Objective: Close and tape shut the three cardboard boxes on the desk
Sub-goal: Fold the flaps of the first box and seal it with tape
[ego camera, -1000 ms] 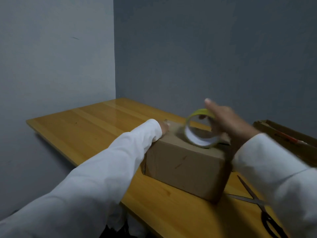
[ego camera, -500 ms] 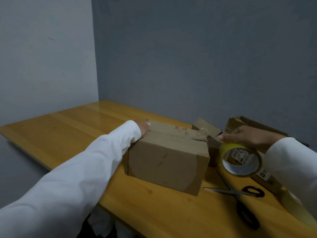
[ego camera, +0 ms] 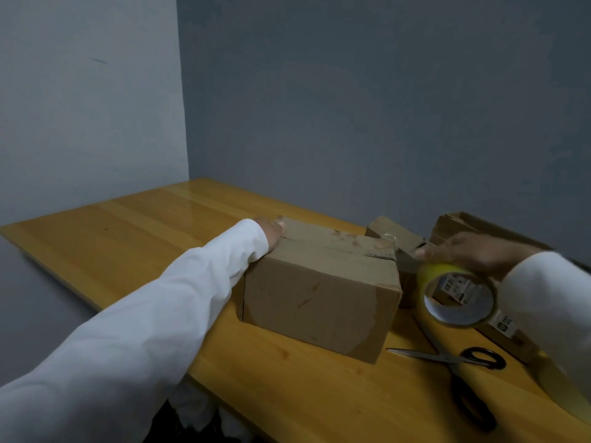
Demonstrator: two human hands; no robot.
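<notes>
**Cardboard flaps held down, tape roll ready at the right**

Cardboard is the material I am dealing with: the plain brown cardboard box [ego camera: 319, 292] sits on the yellow-orange wooden surface [ego camera: 128, 238] near its front edge, flaps folded shut, with a seam running along the top. My left hand [ego camera: 271, 233] rests on the box's far left top corner, thumb on the lid and the fingers hidden past the edge, so I cannot tell how they lie. My right hand [ego camera: 463, 252] grips the yellowish translucent roll of packing tape [ego camera: 457, 297] from above, fingers curled over its rim, just right of the box.

I judge the box light and fairly stiff at its edges, but the flaps look springy and would lift if the pressure came off; pressing close to the seam seems the best hold. Its sides look matte and scuffed, so it should not slide easily. The roll is rigid and best held by the rim or through the core; the loose tape end is the delicate part, apt to stick to itself.

Behind the box stand a smaller brown cardboard box [ego camera: 396, 238] and, further right, an open brown cardboard box with a printed label [ego camera: 473, 223], both partly hidden. Black-handled steel scissors [ego camera: 447, 358] lie flat on the surface in front of the roll, near enough to reach for cutting.
</notes>
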